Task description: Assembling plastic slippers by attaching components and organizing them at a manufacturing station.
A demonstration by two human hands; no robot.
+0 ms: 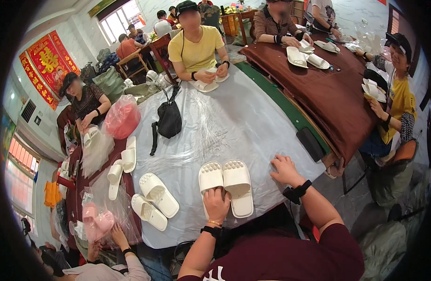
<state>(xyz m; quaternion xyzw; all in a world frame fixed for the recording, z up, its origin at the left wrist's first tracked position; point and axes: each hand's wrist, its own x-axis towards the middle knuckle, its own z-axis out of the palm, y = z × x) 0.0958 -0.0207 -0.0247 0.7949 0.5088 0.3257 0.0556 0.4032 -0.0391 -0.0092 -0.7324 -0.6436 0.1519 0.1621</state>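
A pair of white slippers lies side by side in front of me, toes pointing away. My left hand (216,204) is on the left slipper (210,176), its curled fingertips at the rear edge of the strap and partly hidden there. Beside it, the right slipper (238,187) is untouched. My right hand (285,169) rests on the pale table cover (267,126) further right, fingers spread and holding nothing. Another white pair (160,194) sits left of my left hand, one slipper lapping against the other.
A small black bag (169,118) and a heap of clear plastic strands (203,126) lie ahead. More white slippers (128,154) stand at the left table. Nearby, a co-worker's hands touch pink slippers (98,222). Across from me, a person in yellow (199,49) handles white slippers.
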